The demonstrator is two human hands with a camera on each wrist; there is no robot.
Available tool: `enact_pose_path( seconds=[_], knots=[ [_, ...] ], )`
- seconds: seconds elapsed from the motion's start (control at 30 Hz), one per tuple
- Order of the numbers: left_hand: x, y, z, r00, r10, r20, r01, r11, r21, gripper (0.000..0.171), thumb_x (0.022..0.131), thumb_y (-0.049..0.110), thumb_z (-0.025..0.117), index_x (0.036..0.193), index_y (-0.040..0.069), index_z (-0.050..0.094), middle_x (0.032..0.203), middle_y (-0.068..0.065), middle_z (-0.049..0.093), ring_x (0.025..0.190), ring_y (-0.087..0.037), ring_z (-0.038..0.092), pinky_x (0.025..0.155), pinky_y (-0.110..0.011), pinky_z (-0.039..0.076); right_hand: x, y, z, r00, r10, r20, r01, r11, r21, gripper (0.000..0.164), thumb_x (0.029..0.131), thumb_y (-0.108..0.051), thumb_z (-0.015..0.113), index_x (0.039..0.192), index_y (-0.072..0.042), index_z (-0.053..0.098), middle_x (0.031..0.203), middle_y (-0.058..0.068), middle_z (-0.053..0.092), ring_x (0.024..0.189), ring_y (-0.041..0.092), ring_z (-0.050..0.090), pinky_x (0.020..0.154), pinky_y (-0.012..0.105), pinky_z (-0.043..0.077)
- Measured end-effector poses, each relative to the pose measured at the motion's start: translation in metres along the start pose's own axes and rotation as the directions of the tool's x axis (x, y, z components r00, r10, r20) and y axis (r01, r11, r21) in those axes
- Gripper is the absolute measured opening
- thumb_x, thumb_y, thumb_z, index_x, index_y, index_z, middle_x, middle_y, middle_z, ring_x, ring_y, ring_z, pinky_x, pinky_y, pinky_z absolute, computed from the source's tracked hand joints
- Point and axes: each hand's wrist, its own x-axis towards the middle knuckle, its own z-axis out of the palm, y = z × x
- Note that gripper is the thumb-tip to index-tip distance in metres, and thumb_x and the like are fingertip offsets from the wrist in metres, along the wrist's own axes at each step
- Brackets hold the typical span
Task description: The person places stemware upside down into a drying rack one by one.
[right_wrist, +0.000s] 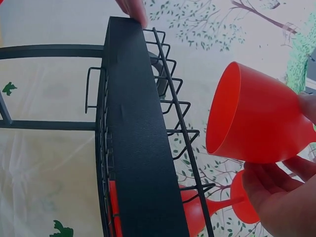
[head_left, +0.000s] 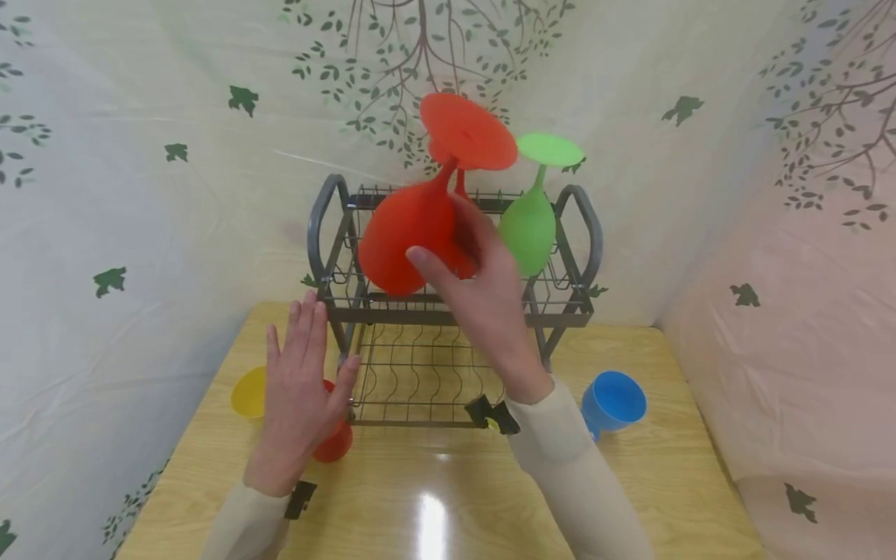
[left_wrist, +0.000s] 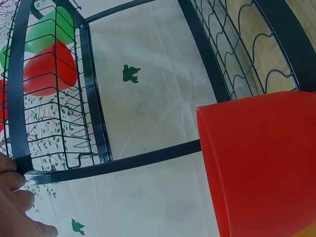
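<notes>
My right hand (head_left: 490, 299) grips a red plastic goblet (head_left: 406, 237) by its bowl, thumb in front, base upward. In the right wrist view this goblet (right_wrist: 261, 116) is tilted, its mouth apart from the wire rim of the dark two-tier dish rack (right_wrist: 140, 128). On the top tier stand a second red goblet (left_wrist: 52, 71), partly hidden in the head view, and a green goblet (head_left: 530, 233), both upside down. With fingers extended, my left hand (head_left: 301, 397) touches the rack's front left corner; its fingertips (left_wrist: 10, 173) show there in the left wrist view.
Left of the rack are a yellow cup (head_left: 248, 393) and another red goblet (head_left: 334, 443), partly behind my left hand. A blue goblet (head_left: 614, 400) is on the wooden table (head_left: 630, 498) at the right. Leaf-patterned cloth (head_left: 210, 210) hangs behind and beside the table.
</notes>
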Motion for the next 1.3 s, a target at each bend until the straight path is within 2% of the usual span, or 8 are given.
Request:
enact_pose_path(
  seconds=[0.2,0.4,0.63,0.77,1.03,1.3],
  knots=[
    [0.0,0.0,0.001,1.0,0.005,-0.016,-0.005,1.0,-0.012,0.076,0.108,0.055,0.033,0.163,0.002,0.026,0.168,-0.019,0.028,0.158,-0.034,0.018,0.123,-0.068,0.008,0.013,-0.001,0.006,0.999,-0.043,0.018,0.043,0.999,-0.008,0.066,0.093,-0.023,0.077,0.152,-0.013,0.049,0.142,-0.003,0.06,0.128,0.013,0.057,0.101,0.034,0.055],
    [0.0,0.0,0.001,1.0,0.003,-0.016,-0.003,1.0,0.005,0.076,0.108,0.055,0.032,0.162,0.001,0.027,0.168,-0.019,0.028,0.157,-0.033,0.019,0.123,-0.067,0.009,0.023,-0.001,0.011,0.998,-0.044,0.048,0.045,0.998,-0.034,0.067,0.093,-0.026,0.077,0.152,-0.013,0.048,0.142,-0.003,0.06,0.127,0.012,0.056,0.101,0.035,0.055],
    [0.0,0.0,0.0,1.0,0.007,-0.016,-0.006,1.0,0.012,0.076,0.109,0.053,0.032,0.161,-0.001,0.028,0.167,-0.02,0.029,0.156,-0.035,0.021,0.123,-0.067,0.01,0.035,-0.001,0.015,0.997,0.007,0.079,0.003,0.991,-0.133,0.068,0.094,-0.027,0.077,0.153,-0.016,0.047,0.144,-0.005,0.059,0.128,0.01,0.056,0.1,0.029,0.055],
    [0.0,0.0,-0.001,1.0,0.014,-0.016,-0.013,1.0,0.018,0.075,0.109,0.053,0.032,0.161,-0.002,0.029,0.166,-0.021,0.03,0.156,-0.035,0.021,0.123,-0.068,0.011,0.041,-0.001,0.017,0.994,0.032,0.108,-0.012,0.983,-0.184,0.069,0.094,-0.025,0.078,0.154,-0.015,0.045,0.144,-0.003,0.058,0.128,0.011,0.056,0.1,0.03,0.055],
    [0.0,-0.001,0.0,1.0,0.018,-0.006,-0.018,0.999,0.03,0.076,0.109,0.053,0.031,0.161,-0.003,0.027,0.168,-0.018,0.026,0.157,-0.034,0.019,0.123,-0.067,0.01,0.055,0.005,0.023,0.978,0.128,0.167,-0.082,0.962,-0.259,0.07,0.096,-0.022,0.076,0.155,-0.013,0.04,0.149,0.0,0.055,0.131,0.013,0.054,0.102,0.027,0.052],
    [-0.001,0.0,-0.001,1.0,0.017,-0.002,-0.017,0.999,0.03,0.077,0.109,0.053,0.031,0.161,-0.003,0.027,0.168,-0.02,0.027,0.157,-0.035,0.018,0.123,-0.067,0.01,0.063,0.011,0.028,0.96,0.173,0.22,-0.094,0.939,-0.33,0.071,0.098,-0.022,0.074,0.157,-0.011,0.037,0.151,0.003,0.054,0.131,0.015,0.054,0.101,0.028,0.054]
  ],
)
